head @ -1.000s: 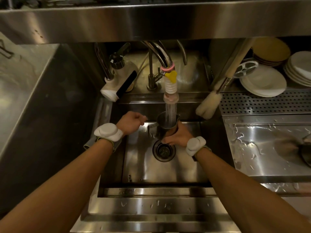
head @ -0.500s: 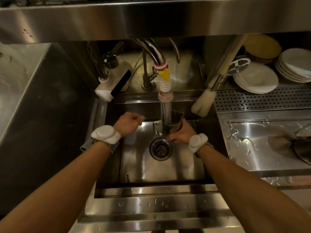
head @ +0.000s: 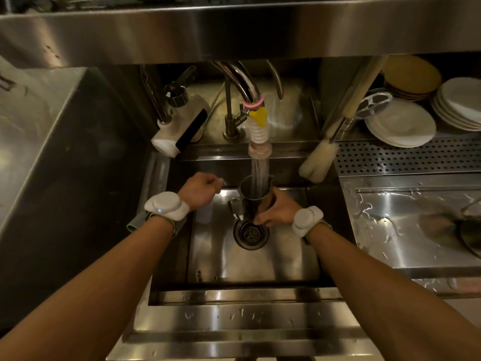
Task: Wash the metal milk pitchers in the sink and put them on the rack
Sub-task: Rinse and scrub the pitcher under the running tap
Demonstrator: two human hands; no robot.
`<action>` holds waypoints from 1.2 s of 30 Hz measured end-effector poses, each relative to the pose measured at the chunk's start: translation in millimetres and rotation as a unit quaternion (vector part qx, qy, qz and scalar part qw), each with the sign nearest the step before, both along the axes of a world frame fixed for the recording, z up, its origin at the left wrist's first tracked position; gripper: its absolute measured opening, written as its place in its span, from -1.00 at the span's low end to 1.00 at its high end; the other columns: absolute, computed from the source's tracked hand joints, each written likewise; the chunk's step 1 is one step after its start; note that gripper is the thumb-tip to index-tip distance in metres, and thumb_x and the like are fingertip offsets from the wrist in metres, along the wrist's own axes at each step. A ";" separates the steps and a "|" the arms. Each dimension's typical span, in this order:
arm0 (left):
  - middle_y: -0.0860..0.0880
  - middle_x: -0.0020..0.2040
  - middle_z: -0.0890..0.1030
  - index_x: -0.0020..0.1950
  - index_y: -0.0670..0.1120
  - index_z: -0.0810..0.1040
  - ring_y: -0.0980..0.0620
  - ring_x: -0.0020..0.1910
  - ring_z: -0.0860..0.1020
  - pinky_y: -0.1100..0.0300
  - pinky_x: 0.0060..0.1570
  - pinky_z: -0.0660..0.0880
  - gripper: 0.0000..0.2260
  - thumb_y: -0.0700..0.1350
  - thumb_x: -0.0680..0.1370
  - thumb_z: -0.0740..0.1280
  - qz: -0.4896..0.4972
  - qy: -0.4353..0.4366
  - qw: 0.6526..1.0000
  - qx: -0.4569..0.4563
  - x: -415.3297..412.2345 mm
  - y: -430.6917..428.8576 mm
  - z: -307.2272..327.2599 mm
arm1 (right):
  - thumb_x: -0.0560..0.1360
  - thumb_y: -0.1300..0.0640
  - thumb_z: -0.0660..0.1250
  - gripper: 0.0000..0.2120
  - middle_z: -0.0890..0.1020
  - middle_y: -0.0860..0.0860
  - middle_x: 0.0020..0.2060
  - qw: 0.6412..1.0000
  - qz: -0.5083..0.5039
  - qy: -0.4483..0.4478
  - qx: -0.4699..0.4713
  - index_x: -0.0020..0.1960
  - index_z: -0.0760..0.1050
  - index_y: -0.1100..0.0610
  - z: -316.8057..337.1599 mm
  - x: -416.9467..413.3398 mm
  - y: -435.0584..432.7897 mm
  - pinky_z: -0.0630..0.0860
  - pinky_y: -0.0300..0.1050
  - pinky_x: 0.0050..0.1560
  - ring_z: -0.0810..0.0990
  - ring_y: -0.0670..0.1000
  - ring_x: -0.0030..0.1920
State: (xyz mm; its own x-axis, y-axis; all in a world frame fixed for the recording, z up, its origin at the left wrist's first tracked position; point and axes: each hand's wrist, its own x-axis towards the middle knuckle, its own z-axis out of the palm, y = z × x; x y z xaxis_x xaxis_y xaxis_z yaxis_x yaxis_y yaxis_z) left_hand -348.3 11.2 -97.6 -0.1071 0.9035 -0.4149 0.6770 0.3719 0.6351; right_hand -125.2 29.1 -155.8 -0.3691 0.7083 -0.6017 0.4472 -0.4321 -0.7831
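**Desk:** Anything shifted in the last second?

**Me:** Very little. Nearest me is the wet front surface (head: 234, 321), then the sink (head: 260, 264) with its drain (head: 251, 231) uncovered. My hands are apart. The right hand (head: 277, 211) is wrapped round the lower side of the pitcher (head: 253, 196). The left hand (head: 200, 190) is a curled fist just beside it, not touching, with nothing visible in it. It has stayed where it was.

**Desk:** And the pitcher?

**Me:** Held above the drain, upright, handle toward my left. It hasn't left the water (head: 260, 170). The tap (head: 259, 136) is still pouring straight into its mouth, and my grip is the same as a second ago.

**Desk:** Meaning?

**Me:** Mid-rinse, I'd judge: it's filling and hasn't been tipped out yet. Farther back a brush (head: 317, 162) hangs on the right. Beyond that is the rack (head: 406, 157), with plates (head: 400, 126) behind it. I can't see a pitcher on it.
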 end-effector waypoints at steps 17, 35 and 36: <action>-0.10 -0.11 0.62 -0.08 -0.15 0.62 -0.03 -0.10 0.55 0.16 -0.02 0.41 -0.70 0.01 0.60 0.19 0.000 0.001 1.000 -0.007 4.0 -5.0 2.0 | 0.16 0.28 0.58 -0.14 0.57 0.01 0.02 0.998 -0.036 0.007 0.043 0.35 0.26 0.04 3.0 -8.4 -0.3 0.64 0.04 -0.06 0.61 0.13 0.04; -0.21 -0.08 0.66 -0.06 -0.18 0.63 -0.05 -0.12 0.55 0.08 0.04 0.46 -0.67 0.01 0.60 0.17 -0.010 -0.009 1.000 0.006 6.1 -1.3 1.6 | 0.20 0.33 0.57 -0.19 0.56 0.10 0.07 0.995 -0.084 0.031 0.035 0.32 0.24 0.09 -0.2 -8.7 -2.0 0.65 -0.02 -0.14 0.62 0.08 -0.05; -0.20 -0.08 0.64 -0.06 -0.19 0.62 -0.06 -0.10 0.55 0.11 0.01 0.43 -0.66 0.01 0.61 0.17 -0.011 -0.001 1.000 0.005 7.0 -1.6 3.1 | 0.19 0.33 0.58 -0.20 0.57 0.08 0.04 0.999 -0.042 0.028 0.019 0.30 0.26 0.07 2.3 -10.0 -2.5 0.66 -0.04 -0.16 0.63 0.09 -0.05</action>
State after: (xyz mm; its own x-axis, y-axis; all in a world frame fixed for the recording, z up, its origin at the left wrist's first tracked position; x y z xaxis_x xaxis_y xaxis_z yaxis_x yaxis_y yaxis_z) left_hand -341.4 9.6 -94.5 -0.0864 0.9094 -0.4068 0.6831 0.3513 0.6403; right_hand -135.1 26.6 -153.5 -0.3399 0.7605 -0.5532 0.3656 -0.4352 -0.8228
